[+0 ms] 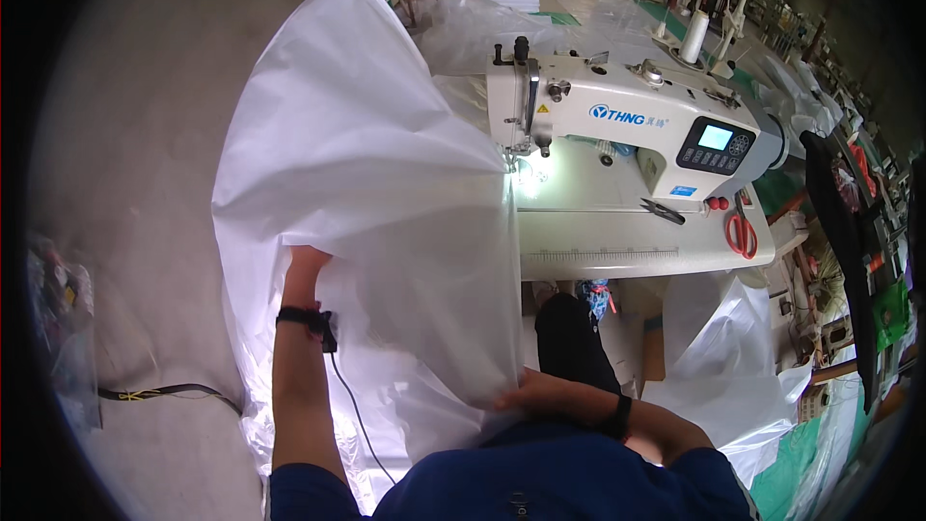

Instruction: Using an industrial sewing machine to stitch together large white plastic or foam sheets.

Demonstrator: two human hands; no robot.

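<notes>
Gripping white sheeting in the right hand, with a left hand too covered to tell open or closed, apparently aligning at the sewing machine, likely needing smoothing.

The white sheet is seen as a thin, smooth, plastic-like material, creased and softly sheened. The sewing machine is finished in smooth, glossy white, with bright metal shown at its needle end. The scissors are handled in red plastic, while the blue shirt is made of matt cloth.
</notes>
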